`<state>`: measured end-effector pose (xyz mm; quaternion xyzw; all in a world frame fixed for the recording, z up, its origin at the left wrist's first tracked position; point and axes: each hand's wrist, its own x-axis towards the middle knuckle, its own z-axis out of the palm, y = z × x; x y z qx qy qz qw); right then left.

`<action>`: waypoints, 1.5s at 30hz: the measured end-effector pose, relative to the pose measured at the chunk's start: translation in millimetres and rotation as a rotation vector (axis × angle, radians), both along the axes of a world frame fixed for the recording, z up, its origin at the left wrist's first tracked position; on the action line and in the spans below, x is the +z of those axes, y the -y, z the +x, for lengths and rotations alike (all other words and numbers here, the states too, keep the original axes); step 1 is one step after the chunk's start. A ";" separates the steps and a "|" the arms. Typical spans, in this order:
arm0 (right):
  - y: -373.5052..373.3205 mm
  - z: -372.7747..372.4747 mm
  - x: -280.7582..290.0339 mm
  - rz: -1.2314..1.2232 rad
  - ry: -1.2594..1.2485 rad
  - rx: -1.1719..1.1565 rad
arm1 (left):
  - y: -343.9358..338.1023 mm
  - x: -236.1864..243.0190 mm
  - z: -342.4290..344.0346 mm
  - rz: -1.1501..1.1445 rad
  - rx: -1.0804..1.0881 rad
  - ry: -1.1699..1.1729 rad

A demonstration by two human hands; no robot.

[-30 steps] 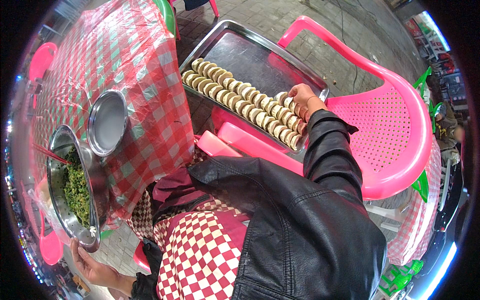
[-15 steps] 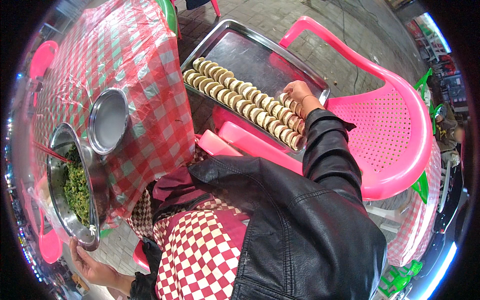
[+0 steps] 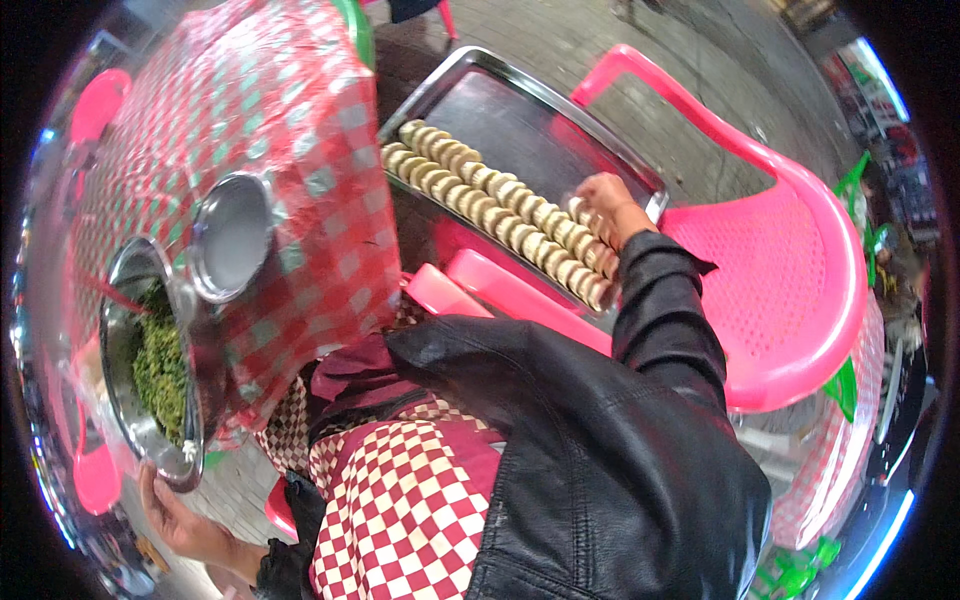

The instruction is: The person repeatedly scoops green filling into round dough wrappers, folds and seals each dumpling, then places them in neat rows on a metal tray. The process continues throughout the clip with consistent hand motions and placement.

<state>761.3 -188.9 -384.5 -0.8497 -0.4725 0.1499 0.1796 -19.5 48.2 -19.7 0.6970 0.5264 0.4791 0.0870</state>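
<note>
On a metal tray [image 3: 520, 95] lie close rows of pale, filled dumplings [image 3: 490, 215], standing on edge and overlapping. My right hand [image 3: 610, 203] is at the upper end of the shortest row, fingers curled together onto a dumpling there; slight blur softens the grip. At lower left, my left hand [image 3: 188, 528] hangs by the near rim of a steel bowl [image 3: 190, 462], its fingers apart and holding nothing. Chopped green filling [image 3: 160, 365] partly fills that bowl, with a red stick-like utensil [image 3: 118, 293] leaning in it.
A round metal dish [image 3: 232, 238] stands beside the bowl on a table under a red-checked plastic cloth [image 3: 330, 240]. The tray rests across pink plastic chairs; one broad chair [image 3: 770, 290] lies right of my arm. Behind it is another cloth-covered table [image 3: 820, 480].
The view has shifted slightly, so the tray and table sit a little farther right. My right hand stays at the short row; my left hand stays by the bowl.
</note>
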 end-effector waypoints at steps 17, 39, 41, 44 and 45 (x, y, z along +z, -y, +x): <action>-171.9 -299.1 340.7 0.682 0.167 0.625 | -48.2 42.8 28.8 0.168 -0.167 0.057; -201.5 -554.7 375.0 0.873 0.162 0.985 | -121.7 -68.3 -106.9 0.135 0.169 -0.200; -201.5 -556.3 378.6 0.892 0.137 0.979 | -122.7 -69.6 -108.0 0.149 0.206 -0.256; -199.1 -554.8 383.6 0.876 0.123 0.946 | -125.4 -69.4 -109.4 0.074 0.244 -0.348; -198.7 -553.0 384.9 0.862 0.120 0.941 | -126.6 -69.0 -109.9 0.032 0.255 -0.370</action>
